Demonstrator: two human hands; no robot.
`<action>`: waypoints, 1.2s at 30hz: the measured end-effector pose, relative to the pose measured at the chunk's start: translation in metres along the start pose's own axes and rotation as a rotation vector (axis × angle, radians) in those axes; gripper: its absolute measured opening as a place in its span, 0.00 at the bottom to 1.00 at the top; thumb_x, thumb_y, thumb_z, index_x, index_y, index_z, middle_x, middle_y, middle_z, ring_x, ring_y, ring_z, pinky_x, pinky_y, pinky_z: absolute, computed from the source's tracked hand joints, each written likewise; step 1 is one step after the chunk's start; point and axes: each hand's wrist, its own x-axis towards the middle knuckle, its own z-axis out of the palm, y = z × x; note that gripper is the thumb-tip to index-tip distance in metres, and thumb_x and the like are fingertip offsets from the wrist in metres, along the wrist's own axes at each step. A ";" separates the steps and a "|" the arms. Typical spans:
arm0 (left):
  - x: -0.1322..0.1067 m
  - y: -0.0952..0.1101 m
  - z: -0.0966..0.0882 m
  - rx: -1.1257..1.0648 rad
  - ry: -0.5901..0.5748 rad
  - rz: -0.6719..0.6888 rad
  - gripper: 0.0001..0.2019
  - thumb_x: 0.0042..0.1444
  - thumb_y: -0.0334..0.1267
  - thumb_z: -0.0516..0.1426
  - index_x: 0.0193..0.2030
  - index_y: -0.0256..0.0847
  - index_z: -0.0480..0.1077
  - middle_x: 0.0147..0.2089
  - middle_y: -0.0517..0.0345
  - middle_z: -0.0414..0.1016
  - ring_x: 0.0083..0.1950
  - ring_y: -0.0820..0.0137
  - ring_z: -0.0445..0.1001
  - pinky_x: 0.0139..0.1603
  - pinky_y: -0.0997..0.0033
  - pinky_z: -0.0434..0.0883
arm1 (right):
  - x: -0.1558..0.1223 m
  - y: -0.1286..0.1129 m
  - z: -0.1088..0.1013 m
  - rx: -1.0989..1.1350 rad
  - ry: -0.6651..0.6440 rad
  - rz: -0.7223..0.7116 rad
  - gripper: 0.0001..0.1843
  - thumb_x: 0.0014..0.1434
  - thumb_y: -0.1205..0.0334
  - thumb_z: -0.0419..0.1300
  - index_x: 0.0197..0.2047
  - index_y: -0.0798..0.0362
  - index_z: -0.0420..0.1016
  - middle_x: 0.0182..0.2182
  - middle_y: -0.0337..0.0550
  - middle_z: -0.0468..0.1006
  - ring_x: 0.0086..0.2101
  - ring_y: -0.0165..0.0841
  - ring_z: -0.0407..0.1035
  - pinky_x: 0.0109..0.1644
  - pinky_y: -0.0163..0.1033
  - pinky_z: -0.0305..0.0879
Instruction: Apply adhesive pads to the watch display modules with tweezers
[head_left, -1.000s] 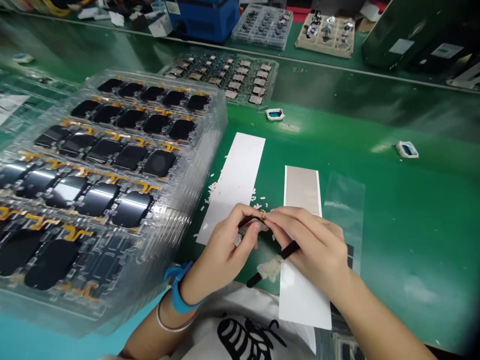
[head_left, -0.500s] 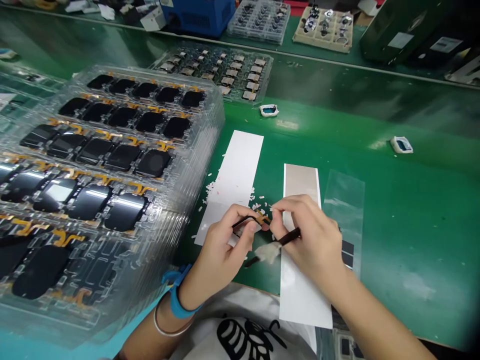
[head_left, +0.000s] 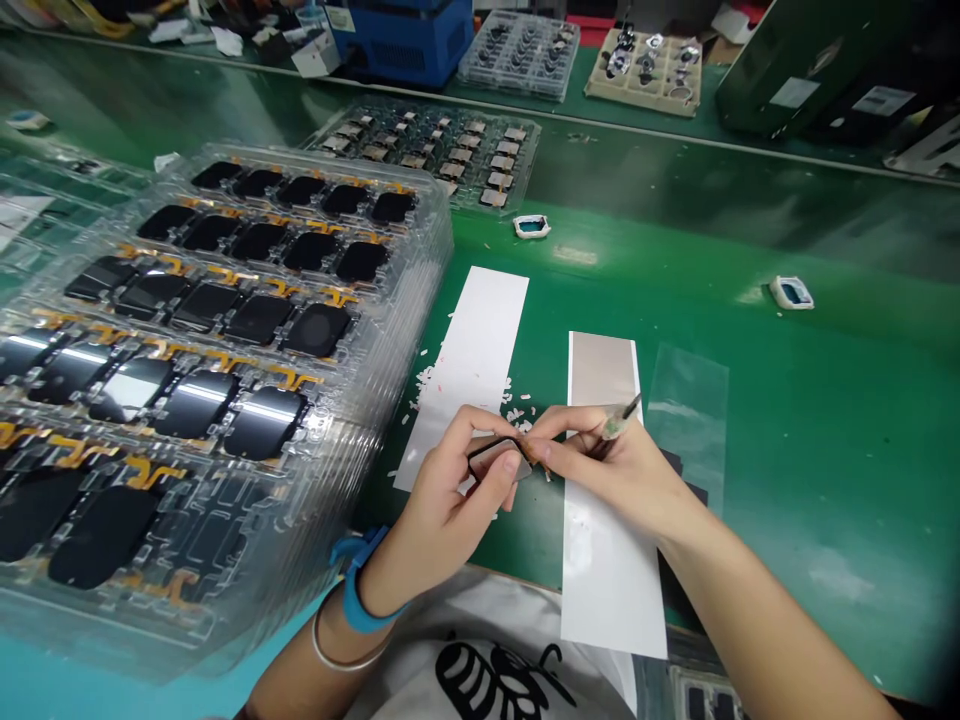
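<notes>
My left hand is closed around the edges of a small watch screen, dark-rimmed with a greyish back facing up. An orange flex cable comes off the screen's right side. The thumb and fingertips of my right hand pinch at this cable, partly covering it. A thin dark tool with a pale wrapping lies in the same hand and points up and right; its kind is unclear. Beneath my hands are a white strip sheet and a second sheet with a beige top end.
To the left rises a tall stack of clear trays holding black watch screens. Small white scraps lie by the left sheet. A clear film lies at right. Behind are a tray of small parts and two white-framed pieces.
My right hand has closed in on the cable beside the screen. Its tool has swung from pointing down-left to up-right. The screen has tilted so its greyish back shows more.
</notes>
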 end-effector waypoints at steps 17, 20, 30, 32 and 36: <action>-0.003 -0.005 -0.001 -0.023 -0.051 -0.058 0.04 0.73 0.42 0.47 0.47 0.46 0.56 0.31 0.66 0.64 0.32 0.75 0.62 0.33 0.74 0.60 | -0.006 -0.004 0.010 0.027 0.100 0.033 0.08 0.59 0.58 0.66 0.30 0.52 0.80 0.23 0.38 0.78 0.17 0.22 0.52 0.20 0.32 0.44; -0.002 -0.005 -0.001 -0.054 -0.075 -0.076 0.07 0.73 0.45 0.48 0.47 0.46 0.57 0.32 0.65 0.63 0.32 0.74 0.61 0.32 0.73 0.59 | -0.007 -0.006 0.012 0.047 0.111 0.041 0.07 0.59 0.61 0.64 0.30 0.53 0.78 0.17 0.33 0.72 0.16 0.21 0.45 0.19 0.32 0.39; -0.002 -0.005 -0.001 0.002 -0.071 -0.082 0.06 0.73 0.44 0.47 0.47 0.45 0.56 0.33 0.64 0.65 0.32 0.74 0.62 0.33 0.72 0.60 | -0.008 -0.008 0.014 0.057 0.145 0.019 0.07 0.58 0.64 0.64 0.29 0.52 0.78 0.14 0.28 0.63 0.16 0.21 0.50 0.21 0.31 0.52; -0.001 -0.004 -0.001 0.001 -0.078 -0.084 0.07 0.73 0.44 0.47 0.47 0.45 0.56 0.33 0.64 0.64 0.32 0.75 0.62 0.33 0.72 0.61 | -0.008 -0.008 0.014 0.056 0.149 0.024 0.07 0.58 0.63 0.65 0.28 0.52 0.78 0.14 0.29 0.64 0.16 0.22 0.53 0.22 0.31 0.55; 0.001 -0.003 0.000 -0.012 -0.090 -0.057 0.06 0.73 0.42 0.48 0.47 0.45 0.54 0.31 0.66 0.62 0.32 0.75 0.62 0.32 0.75 0.61 | -0.008 -0.005 0.016 0.074 0.147 0.026 0.07 0.58 0.62 0.65 0.29 0.52 0.77 0.16 0.30 0.67 0.16 0.23 0.55 0.22 0.32 0.57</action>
